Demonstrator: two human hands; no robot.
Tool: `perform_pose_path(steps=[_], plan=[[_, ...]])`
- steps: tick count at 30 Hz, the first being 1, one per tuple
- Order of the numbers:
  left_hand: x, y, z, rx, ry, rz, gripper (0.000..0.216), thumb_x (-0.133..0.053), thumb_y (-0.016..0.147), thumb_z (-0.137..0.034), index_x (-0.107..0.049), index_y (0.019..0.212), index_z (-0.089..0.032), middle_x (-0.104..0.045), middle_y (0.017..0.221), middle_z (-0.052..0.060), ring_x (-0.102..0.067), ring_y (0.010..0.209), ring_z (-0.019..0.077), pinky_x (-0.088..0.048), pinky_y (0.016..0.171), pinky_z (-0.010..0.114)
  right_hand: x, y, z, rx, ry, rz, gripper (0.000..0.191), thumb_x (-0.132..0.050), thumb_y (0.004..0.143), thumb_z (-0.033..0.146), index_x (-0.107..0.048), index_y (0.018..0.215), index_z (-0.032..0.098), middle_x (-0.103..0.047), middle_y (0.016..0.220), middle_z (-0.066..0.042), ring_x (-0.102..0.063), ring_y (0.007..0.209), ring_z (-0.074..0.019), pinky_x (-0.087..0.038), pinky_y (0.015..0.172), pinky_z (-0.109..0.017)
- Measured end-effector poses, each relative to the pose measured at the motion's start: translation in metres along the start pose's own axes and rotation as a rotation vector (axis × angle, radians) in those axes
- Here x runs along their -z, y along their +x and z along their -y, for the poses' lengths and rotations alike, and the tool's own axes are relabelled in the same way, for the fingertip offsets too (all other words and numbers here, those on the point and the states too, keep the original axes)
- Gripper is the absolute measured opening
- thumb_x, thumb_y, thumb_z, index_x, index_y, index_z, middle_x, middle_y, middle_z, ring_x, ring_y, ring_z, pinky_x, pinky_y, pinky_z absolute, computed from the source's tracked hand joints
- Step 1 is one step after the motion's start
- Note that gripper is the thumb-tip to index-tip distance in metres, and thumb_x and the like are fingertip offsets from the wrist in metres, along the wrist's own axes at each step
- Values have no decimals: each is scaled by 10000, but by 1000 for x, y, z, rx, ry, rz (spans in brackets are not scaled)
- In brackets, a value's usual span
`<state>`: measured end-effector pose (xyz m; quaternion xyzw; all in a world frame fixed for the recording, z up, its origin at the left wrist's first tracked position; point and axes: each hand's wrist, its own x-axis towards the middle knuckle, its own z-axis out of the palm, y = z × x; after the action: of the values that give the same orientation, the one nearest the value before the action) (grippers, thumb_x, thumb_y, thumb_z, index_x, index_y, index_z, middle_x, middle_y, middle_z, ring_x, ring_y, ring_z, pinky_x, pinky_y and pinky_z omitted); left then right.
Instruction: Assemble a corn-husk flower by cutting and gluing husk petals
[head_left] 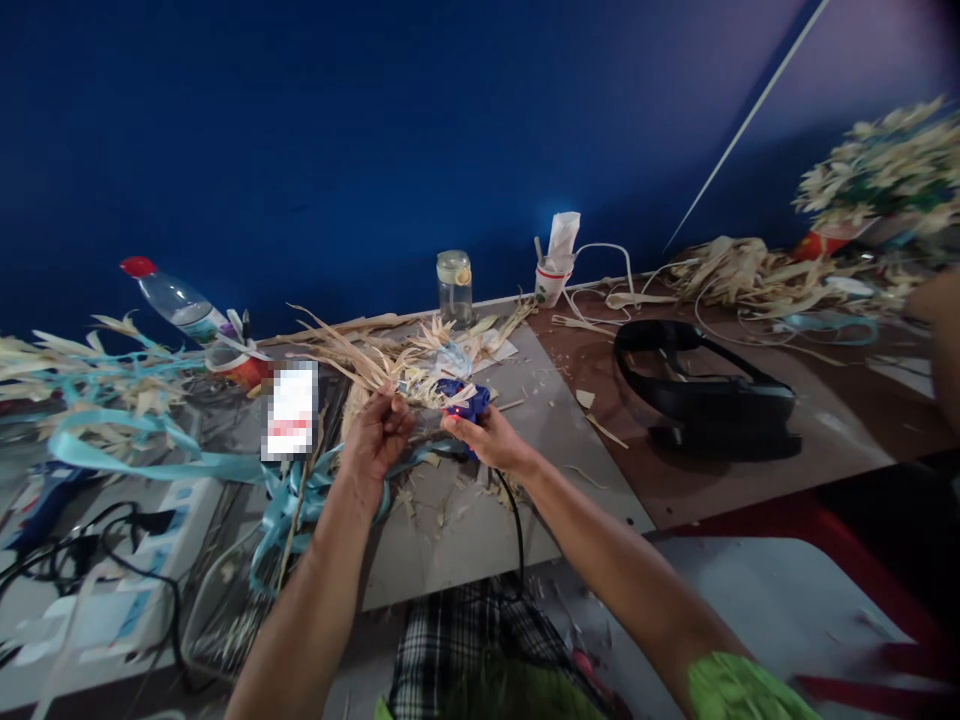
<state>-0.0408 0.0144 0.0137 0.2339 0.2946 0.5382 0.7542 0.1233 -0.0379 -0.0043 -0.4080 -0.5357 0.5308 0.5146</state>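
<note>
1. On the grey board (480,520) at the table's middle, the left hand (379,432) is pinching a bundle of dry straw leaves (375,368), fingers closed tight on its base.
2. Just beside it, the right hand (491,440) is gripping a blue glue gun (466,402), fingers wrapped around the body; its red light is glowing and its nozzle is pointing at the bundle, approx. touching it.
3. Its black cord (517,530) is hanging down toward the lap.
4. To do this well, I think the left fingers should be staying back from the hot tip, w/ the bundle kept steady and glue going only at the base.
5. Light blue ribbon (180,462) is lying to the left, black goggles (705,395) well apart to the right.
</note>
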Motion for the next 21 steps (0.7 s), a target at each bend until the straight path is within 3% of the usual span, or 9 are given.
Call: perform_pose_path(steps=[21], plan=[[-1,-2,-1,30,-44,32,201,-607,746,-122,-440,638,-146,-430,508,-64,-283,364,6,-285,391,147,0,-2,5,-2,21,2,369,-600,719,502,-441,637,180,-366,590,36,-301,546,-77,-253,507,-232]])
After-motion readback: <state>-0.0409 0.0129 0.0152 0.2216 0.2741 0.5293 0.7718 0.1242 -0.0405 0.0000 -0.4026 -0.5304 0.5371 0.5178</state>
